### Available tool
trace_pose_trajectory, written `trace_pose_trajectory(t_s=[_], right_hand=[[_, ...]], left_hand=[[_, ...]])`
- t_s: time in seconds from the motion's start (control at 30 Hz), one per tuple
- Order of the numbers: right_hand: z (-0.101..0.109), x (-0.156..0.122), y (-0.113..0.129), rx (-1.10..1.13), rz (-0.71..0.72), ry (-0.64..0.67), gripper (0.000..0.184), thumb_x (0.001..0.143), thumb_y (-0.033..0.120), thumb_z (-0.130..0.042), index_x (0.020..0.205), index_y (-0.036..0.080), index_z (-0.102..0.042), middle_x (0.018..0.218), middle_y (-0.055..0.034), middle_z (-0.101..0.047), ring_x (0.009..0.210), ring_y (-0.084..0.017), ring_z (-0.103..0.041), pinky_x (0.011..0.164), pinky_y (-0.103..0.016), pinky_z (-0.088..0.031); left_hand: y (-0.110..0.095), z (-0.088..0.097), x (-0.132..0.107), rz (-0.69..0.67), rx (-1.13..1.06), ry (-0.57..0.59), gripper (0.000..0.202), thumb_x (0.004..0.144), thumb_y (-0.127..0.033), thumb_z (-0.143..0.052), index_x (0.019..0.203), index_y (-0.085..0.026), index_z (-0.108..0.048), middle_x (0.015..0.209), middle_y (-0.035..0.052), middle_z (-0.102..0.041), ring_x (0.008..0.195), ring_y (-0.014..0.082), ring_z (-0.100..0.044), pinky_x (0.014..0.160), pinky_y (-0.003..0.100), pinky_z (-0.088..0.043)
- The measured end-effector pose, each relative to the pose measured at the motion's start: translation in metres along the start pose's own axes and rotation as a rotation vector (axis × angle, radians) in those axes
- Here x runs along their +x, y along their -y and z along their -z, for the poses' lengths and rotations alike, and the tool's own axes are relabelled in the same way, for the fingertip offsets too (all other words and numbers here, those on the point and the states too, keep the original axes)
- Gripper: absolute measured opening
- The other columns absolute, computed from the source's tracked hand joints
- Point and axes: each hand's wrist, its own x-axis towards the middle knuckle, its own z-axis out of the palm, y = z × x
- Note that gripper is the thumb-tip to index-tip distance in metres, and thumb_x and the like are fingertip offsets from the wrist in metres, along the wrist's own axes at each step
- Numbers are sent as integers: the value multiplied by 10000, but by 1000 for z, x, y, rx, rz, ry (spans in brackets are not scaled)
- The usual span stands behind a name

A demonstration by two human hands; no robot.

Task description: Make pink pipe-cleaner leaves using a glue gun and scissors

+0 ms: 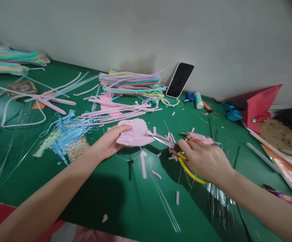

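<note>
The worktop [90, 195] is green. Close by, a short pink bit [177, 197] lies on it. The right hand [203, 159] holds yellow-handled scissors [172, 144], with the tips at the right edge of a fuzzy pink piece [134, 132]. The left hand [112, 139] pinches that piece over the middle. Blue tassels [71, 131] lie to the left. Just past the right hand is a pink glue gun [200, 137]. Farther off, there are colorful pipe cleaners [132, 80] and a phone [180, 80] leaning against the gray wall [85, 27].

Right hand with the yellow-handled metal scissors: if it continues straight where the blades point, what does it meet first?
Likely the pale pink fuzzy rounded piece in the left hand; the scissors seem to reach its edge, though depth is unclear.
</note>
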Motion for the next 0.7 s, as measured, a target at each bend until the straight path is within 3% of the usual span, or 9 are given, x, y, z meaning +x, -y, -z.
trace_pose_trajectory(t_s=[0.17, 0.3, 0.4, 0.53, 0.63, 0.7], right_hand=[[2, -1, 3, 14, -72, -53, 361, 943, 354, -371, 686, 172, -549, 438, -13, -540, 357, -148, -490, 420, -268, -160], [4, -4, 8, 91, -273, -32, 395, 919, 493, -406, 781, 159, -565, 444, -5, -561, 344, -151, -494, 402, -244, -185], [6, -9, 12, 205, -380, 16, 393, 914, 527, -401, 854, 168, -549, 517, -17, -616, 384, -167, -545, 403, -236, -230], [8, -15, 23, 311, -471, 210, 347, 896, 516, -448, 901, 176, -522, 580, -33, -648, 454, -209, -607, 412, -254, -270], [7, -18, 33, 374, -543, 430, 259, 888, 425, -507, 919, 168, -512, 610, -49, -658, 513, -232, -642, 416, -269, -302], [8, -20, 38, 413, -535, 511, 172, 850, 320, -570, 909, 165, -523, 673, -70, -681, 575, -240, -669, 438, -272, -347]], left_hand=[[2, 3, 0, 19, 50, 12, 92, 710, -199, -713, 754, -123, -685, 650, 9, -629, 518, 82, -567, 477, 155, -471], [1, 3, -4, -33, 87, 22, 109, 706, -229, -722, 753, -136, -691, 669, 10, -661, 523, 85, -577, 464, 153, -446], [-2, -1, -10, -94, 94, 54, 116, 712, -225, -708, 784, -133, -707, 706, 32, -701, 595, 127, -630, 562, 199, -503], [-4, -5, -14, -144, 131, 24, 186, 695, -260, -714, 825, -127, -714, 717, 49, -720, 621, 162, -653, 597, 241, -509], [-3, -5, -14, -161, 145, -11, 214, 663, -283, -730, 800, -120, -706, 676, 49, -710, 609, 170, -653, 571, 242, -492], [-2, -4, -13, -172, 149, -25, 235, 644, -284, -742, 809, -122, -702, 682, 47, -710, 618, 176, -656, 577, 249, -490]])
